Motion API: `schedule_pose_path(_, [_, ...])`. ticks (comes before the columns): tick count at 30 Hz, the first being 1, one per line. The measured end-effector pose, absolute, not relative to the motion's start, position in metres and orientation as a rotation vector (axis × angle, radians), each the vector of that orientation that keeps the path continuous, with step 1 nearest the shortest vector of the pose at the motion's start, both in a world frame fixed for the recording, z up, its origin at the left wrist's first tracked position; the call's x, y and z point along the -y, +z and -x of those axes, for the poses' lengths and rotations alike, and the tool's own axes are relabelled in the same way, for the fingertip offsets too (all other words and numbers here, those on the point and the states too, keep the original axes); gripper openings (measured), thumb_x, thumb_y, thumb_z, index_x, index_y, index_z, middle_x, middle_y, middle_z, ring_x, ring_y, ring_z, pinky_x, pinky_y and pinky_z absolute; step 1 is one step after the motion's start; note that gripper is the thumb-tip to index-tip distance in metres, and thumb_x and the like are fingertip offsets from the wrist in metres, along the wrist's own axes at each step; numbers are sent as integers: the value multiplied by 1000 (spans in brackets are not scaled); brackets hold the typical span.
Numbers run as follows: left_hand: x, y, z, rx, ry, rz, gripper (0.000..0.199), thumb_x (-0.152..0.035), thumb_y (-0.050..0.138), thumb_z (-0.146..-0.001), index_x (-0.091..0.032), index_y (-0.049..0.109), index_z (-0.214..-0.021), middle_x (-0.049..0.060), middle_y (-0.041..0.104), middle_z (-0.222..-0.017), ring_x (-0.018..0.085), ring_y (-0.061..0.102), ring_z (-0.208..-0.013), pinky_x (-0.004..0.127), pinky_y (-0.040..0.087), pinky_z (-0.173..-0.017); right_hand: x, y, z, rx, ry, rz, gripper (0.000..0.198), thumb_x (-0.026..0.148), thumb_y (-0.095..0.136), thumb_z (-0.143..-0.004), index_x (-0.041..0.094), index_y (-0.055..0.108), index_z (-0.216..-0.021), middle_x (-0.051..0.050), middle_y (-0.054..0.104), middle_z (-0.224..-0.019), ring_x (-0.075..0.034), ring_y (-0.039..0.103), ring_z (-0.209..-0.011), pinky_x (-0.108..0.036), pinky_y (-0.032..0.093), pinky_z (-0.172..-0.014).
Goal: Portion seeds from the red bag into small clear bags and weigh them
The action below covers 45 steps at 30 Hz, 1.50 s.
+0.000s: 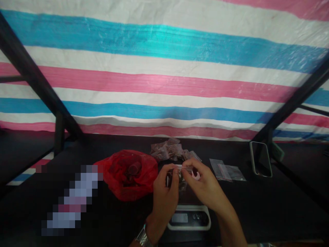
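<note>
Both my hands meet above a small digital scale (189,218) with a white rim and dark front. Between them is a small clear zip bag (183,185) with dark contents that I cannot make out. My left hand (166,185) pinches the bag's upper edge between thumb and fingers. On the other side, my right hand (202,183) pinches the same edge. Left of my hands lies an open red plastic bag (113,171) with dark items inside. Just beyond them is a pile of filled small zip bags (167,151).
Flat empty zip bags (224,170) lie to the right on the black table (257,209). A phone (260,159) leans near a dark frame post at the right. A striped plastic sheet (164,85) hangs behind the table. A pixelated patch covers part of the left side.
</note>
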State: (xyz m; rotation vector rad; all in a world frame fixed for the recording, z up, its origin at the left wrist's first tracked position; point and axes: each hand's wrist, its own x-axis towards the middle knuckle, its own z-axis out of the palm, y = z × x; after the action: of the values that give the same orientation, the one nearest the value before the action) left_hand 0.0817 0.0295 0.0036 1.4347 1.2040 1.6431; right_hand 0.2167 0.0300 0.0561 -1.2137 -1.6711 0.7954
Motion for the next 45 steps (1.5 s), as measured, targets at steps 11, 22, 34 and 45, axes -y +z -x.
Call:
schedule_pose_path(11, [-28,10,-68,-1090,1778,-1608,12,-22,67,-95,-24,75,-86,2,77,-88,18,71,-88,29,58,-84,-25,65,-213,1698,812,1182,13,29,64,-97,22,69,-87,0,65,-85,-16,59,-79,-27,46,-72])
schedule_pose_path(22, [-27,10,-56,-1172,1521,-1435,24,-35,60,-101,-22,79,-94,5,80,-95,19,75,-92,29,58,-85,-34,58,-218,1568,845,1361,18,38,71,-87,22,76,-82,1,62,-69,-17,51,-66,-30,40,-62])
schedule_pose_path(34, [-27,10,-47,-1147,1599,-1504,19,-32,68,-96,-24,85,-92,5,81,-97,20,77,-92,29,62,-83,-33,61,-205,1715,722,1194,10,25,65,-91,23,73,-86,-2,69,-84,-19,61,-79,-31,45,-75])
schedule_pose_path(45, [-29,2,-40,-1297,1610,-1321,48,-48,38,-110,-22,77,-100,7,79,-98,20,71,-94,32,56,-87,-41,47,-228,1698,622,1568,15,26,65,-84,24,79,-80,-6,78,-89,-28,67,-89,-43,47,-89])
